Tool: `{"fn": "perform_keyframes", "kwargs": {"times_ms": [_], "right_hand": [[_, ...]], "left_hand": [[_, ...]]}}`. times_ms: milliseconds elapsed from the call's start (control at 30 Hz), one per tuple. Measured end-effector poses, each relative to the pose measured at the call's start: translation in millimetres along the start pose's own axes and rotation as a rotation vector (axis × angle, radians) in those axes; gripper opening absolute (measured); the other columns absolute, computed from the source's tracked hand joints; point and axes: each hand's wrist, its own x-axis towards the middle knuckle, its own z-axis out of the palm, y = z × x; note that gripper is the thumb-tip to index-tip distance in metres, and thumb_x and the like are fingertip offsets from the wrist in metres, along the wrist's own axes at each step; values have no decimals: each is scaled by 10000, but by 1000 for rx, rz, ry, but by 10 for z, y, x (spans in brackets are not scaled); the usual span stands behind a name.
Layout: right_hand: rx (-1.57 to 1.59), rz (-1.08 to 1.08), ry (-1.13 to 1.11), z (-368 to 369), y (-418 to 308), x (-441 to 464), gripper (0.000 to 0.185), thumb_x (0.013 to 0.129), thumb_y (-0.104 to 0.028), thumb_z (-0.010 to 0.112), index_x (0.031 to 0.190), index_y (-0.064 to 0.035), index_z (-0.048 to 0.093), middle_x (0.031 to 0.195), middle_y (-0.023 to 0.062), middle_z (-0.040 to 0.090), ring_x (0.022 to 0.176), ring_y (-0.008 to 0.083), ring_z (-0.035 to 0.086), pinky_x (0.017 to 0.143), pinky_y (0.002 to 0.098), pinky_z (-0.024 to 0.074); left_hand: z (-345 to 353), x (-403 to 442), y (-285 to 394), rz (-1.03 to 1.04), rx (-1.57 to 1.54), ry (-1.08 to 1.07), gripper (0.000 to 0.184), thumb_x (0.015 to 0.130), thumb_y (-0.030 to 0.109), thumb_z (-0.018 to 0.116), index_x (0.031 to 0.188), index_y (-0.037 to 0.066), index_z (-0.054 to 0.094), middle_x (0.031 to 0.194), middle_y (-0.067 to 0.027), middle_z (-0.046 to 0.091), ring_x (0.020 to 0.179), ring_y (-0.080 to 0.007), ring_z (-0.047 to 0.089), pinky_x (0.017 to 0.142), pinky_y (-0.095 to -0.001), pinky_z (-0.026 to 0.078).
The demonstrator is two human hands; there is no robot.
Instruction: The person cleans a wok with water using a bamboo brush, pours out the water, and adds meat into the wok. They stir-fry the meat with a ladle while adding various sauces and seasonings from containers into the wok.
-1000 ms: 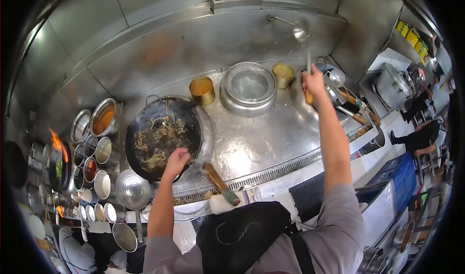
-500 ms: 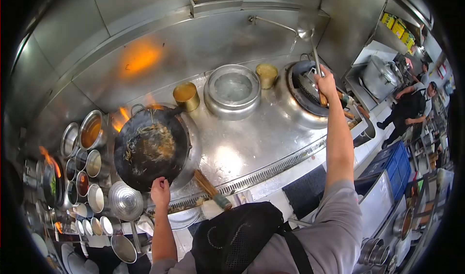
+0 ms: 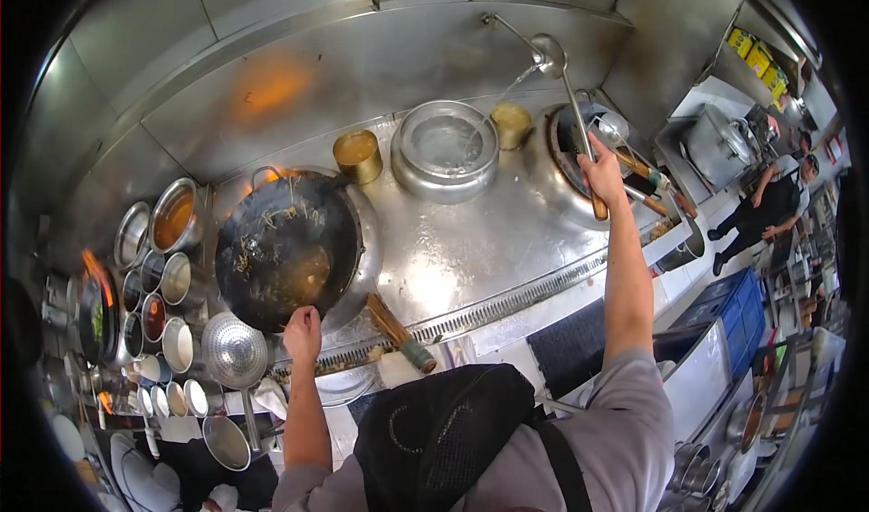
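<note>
My left hand is closed on the near edge of a blackened wok over the left burner. Strands of food are scattered across the wok's far side, and a browner patch lies near its bottom. My raised right hand grips the wooden-ended handle of a long steel ladle. The ladle's bowl is up at the tip of a wall faucet. A stream of water runs from there down left to the round metal water pot.
Two brass-coloured containers flank the water pot. A second wok station holds a strainer and brushes. A bamboo brush lies on the front edge. Seasoning pots and a perforated skimmer stand left. A person stands far right.
The ladle's bowl has shifted left at the faucet, and the water now angles toward the pot. Food in the wok has spread toward the far rim. The flames behind the wok look smaller.
</note>
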Motion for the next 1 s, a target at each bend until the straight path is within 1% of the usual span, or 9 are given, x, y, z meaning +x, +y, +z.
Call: {"fn": "perform_keyframes", "kwargs": {"times_ms": [200, 267, 300, 433, 533, 600, 733, 833, 1000], "right_hand": [[-110, -92, 217, 664, -59, -590, 644, 933, -126, 594, 1523, -149, 335, 818, 235, 681, 593, 252, 631, 654, 371, 511], [-183, -433, 286, 982, 353, -595, 670, 942, -130, 590, 1541, -169, 293, 915, 261, 689, 624, 266, 632, 665, 360, 505], [-195, -247, 171, 1094, 387, -657, 665, 943, -146, 598, 1538, -181, 305, 1074, 302, 663, 717, 295, 657, 744, 371, 518], [-305, -202, 15, 1747, 839, -392, 639, 948, -164, 573, 1528, -129, 307, 1021, 310, 667, 700, 321, 658, 730, 424, 536], [-448, -362, 57, 2188, 926, -76, 380, 934, -141, 578, 1295, -21, 563, 787, 169, 670, 702, 287, 662, 686, 368, 551], [546, 498, -474, 2191, 664, 59, 115, 947, -163, 576, 927, -50, 587, 583, 16, 498, 472, 132, 480, 460, 272, 452], [1047, 648, -619, 1967, 450, -334, 184, 975, -166, 536, 814, -120, 458, 563, -27, 413, 437, 84, 383, 375, 238, 329], [1037, 659, -573, 1673, -12, -858, 66, 997, -145, 521, 1012, -86, 497, 656, -18, 446, 456, 39, 381, 379, 216, 324], [912, 607, -632, 1215, -677, -1422, 409, 988, -106, 525, 1378, -65, 411, 733, 20, 460, 455, 12, 375, 338, 173, 295]], "left_hand": [[-29, -25, 67, 3, -37, 11, 191, 900, 276, 639, 953, 100, 692, 776, -100, 672, 705, -308, 656, 642, -423, 504], [-42, -23, 94, -15, -26, 13, 192, 894, 279, 647, 952, 102, 693, 766, -97, 671, 696, -303, 657, 642, -420, 506], [-40, -19, 107, -24, -24, 14, 192, 888, 280, 656, 961, 106, 693, 763, -95, 673, 687, -298, 657, 640, -417, 508], [-13, -28, 79, -59, -33, 5, 202, 873, 276, 675, 992, 114, 690, 764, -90, 677, 673, -286, 661, 633, -411, 514], [-8, -43, 88, 11, -49, 29, 215, 868, 275, 682, 1008, 111, 684, 777, -99, 680, 689, -289, 668, 636, -409, 519], [-20, -61, 89, 36, -96, 31, 220, 864, 277, 687, 1001, 105, 682, 794, -111, 686, 705, -297, 672, 644, -412, 526], [-71, -21, 103, 4, -142, -42, 232, 853, 265, 693, 983, 74, 670, 846, -141, 684, 770, -319, 671, 696, -429, 528], [-65, 220, 1, 13, -200, -86, 252, 849, 282, 677, 954, 53, 653, 847, -157, 668, 787, -343, 654, 715, -439, 524], [197, 936, 161, 49, -233, 0, 255, 867, 273, 651, 998, 54, 657, 901, -153, 685, 847, -327, 671, 758, -418, 525]]}}
